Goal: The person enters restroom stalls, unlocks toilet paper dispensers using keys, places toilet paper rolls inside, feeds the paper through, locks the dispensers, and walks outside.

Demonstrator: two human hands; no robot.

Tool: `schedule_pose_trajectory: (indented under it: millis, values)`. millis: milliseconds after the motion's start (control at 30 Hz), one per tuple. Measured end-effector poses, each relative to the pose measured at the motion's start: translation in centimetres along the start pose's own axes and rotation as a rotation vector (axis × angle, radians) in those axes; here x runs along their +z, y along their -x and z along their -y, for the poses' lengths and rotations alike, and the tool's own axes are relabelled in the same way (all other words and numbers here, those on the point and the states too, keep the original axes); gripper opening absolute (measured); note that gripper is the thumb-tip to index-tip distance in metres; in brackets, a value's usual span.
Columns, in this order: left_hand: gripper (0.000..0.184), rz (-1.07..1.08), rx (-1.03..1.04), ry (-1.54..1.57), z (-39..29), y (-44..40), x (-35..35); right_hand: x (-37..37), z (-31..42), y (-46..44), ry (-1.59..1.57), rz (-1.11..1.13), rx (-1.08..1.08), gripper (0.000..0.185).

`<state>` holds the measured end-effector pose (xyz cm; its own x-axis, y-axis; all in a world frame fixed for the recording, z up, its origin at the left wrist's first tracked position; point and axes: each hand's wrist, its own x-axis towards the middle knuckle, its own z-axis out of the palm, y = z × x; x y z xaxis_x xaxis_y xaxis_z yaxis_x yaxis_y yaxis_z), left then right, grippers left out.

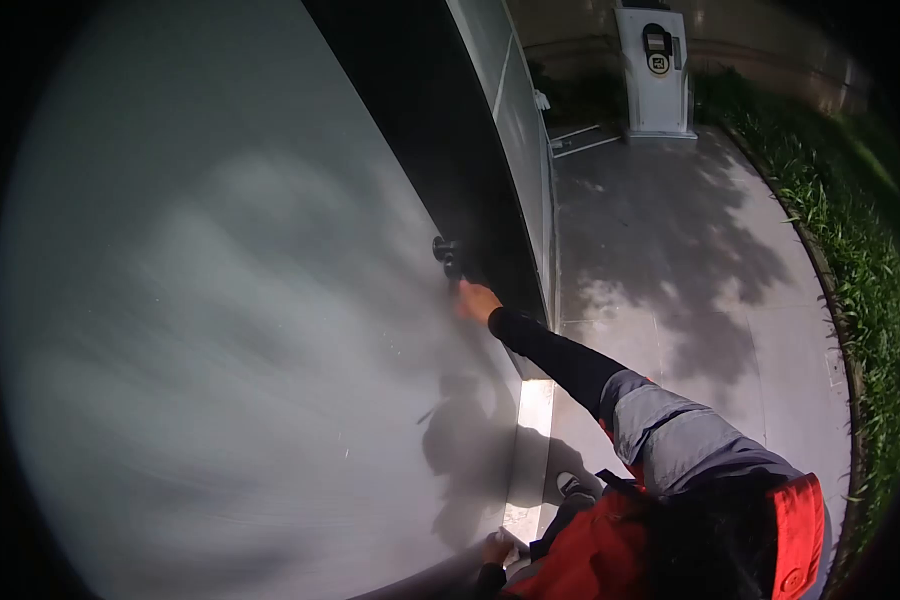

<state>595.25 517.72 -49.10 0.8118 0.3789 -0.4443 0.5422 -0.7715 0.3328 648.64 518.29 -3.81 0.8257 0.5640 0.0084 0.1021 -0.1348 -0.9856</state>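
My right hand [478, 300], at the end of a stretched arm, is closed at the lower end of a black fitting with rounded knobs [446, 254]. Its fingers are blurred, and the fitting's exact kind cannot be made out. Behind it are a broad grey panel [220, 300] with pale smears and a black border strip [420, 130]. My left hand [496, 548] is low, close to my body, with its fingers curled by a small whitish thing [511, 552] that is too unclear to name. My shadow falls on the panel's lower part.
Paving [670, 260] runs along the right of the panel, with a grass strip [860, 300] beyond its kerb. A white pedestal with a dark display [660, 80] stands at the far end. Thin white bars [585, 142] lie near it. My shoe [570, 485] is beside a bright ledge [532, 430].
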Motion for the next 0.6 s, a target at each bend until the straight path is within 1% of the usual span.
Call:
schedule_pose_trajectory:
  millis: [33,67,100,133,167,200,233,267,300,367,400,433,467,500,567,600]
  values:
    - [0.051,0.003,-0.008,0.001,-2.1,-0.5,-2.4,1.5,-0.4,-1.7,-0.244,-0.061,0.04,0.046]
    - [0.052,-0.052,-0.099,0.117,-5.5,-2.1,-8.8,2.7,-2.4,-3.7,-0.274,0.097,0.107,0.047]
    - [0.052,-0.108,-0.186,0.232,-11.3,-3.0,-16.8,3.4,-1.9,-3.3,-0.084,-0.021,0.148,0.048]
    - [0.053,-0.081,-0.193,0.328,-12.8,-5.3,-19.9,3.7,-1.1,-2.5,0.113,-0.136,0.188,0.049]
    - [0.053,-0.056,-0.198,0.431,-14.0,-7.7,-22.0,3.6,-4.0,-3.7,0.156,-0.144,0.122,0.05]
    - [0.053,-0.005,-0.203,0.514,-15.1,-10.2,-23.4,3.1,-7.2,-5.9,0.173,-0.093,0.11,0.05]
    - [0.053,0.042,-0.209,0.591,-15.6,-12.4,-25.0,3.4,-6.4,-6.4,0.174,-0.091,0.114,0.05]
    - [0.052,0.016,-0.134,0.641,-16.2,-14.6,-26.4,3.1,-5.6,-6.4,0.269,-0.07,0.1,0.048]
    - [0.052,0.028,-0.131,0.651,-17.3,-15.7,-27.4,2.4,-4.8,-5.5,0.365,-0.044,0.091,0.047]
    - [0.05,-0.021,0.034,0.67,-19.5,-20.6,-29.0,2.9,-6.2,-7.3,0.451,0.005,0.023,0.046]
    - [0.05,0.014,0.039,0.748,-20.2,-22.6,-29.7,2.9,-5.0,-7.5,0.377,0.068,-0.037,0.042]
    - [0.049,0.045,0.041,0.825,-20.9,-24.7,-31.3,3.2,-3.8,-8.3,0.35,0.163,-0.045,0.04]
    - [0.046,0.053,0.068,0.902,-21.2,-26.5,-33.1,4.2,-3.4,-9.3,0.322,0.251,0.017,0.039]
    - [0.046,0.039,0.068,0.911,-20.6,-28.7,-34.5,5.2,-2.9,-10.5,0.299,0.335,0.072,0.037]
    - [0.042,0.28,-0.101,1.359,-18.7,-32.2,-35.9,7.1,-1.6,-12.2,0.305,0.492,0.07,0.034]
    - [0.042,0.196,-0.047,1.503,-17.4,-33.9,-35.8,8.3,-1.4,-13.1,0.328,0.611,0.067,0.034]
